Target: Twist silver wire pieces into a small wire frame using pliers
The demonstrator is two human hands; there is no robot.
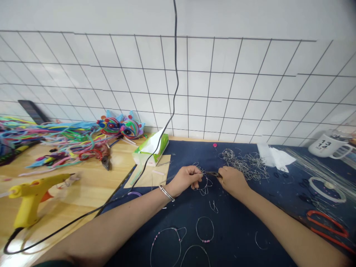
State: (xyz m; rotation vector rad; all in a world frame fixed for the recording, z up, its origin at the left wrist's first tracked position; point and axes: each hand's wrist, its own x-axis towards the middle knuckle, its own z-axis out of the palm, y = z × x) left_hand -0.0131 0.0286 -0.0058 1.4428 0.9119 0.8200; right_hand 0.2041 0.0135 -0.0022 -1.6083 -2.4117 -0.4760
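Observation:
In the middle of the dark blue cloth, my left hand point(189, 180) pinches a beaded wire ring point(205, 189) bent into small loops. My right hand point(232, 180) is closed round a pair of pliers point(213, 174), whose dark jaws reach the ring beside my left fingertips. Whether the jaws grip the wire is too small to tell. Nearer me lie a small wire ring with pink beads point(205, 230), a larger beaded ring point(166, 244) and a partly visible ring point(195, 247). A short bent wire piece point(213, 206) rests just below the held ring.
Tangled wire point(244, 163) lies behind my right hand. At right are a white mug point(324, 146), straight wires point(322, 168), a white ring point(314, 180) and orange-handled scissors point(328, 222). To the left are a tissue box point(152, 152), a yellow glue gun point(30, 196), its black cord point(83, 214) and pipe cleaners point(69, 137).

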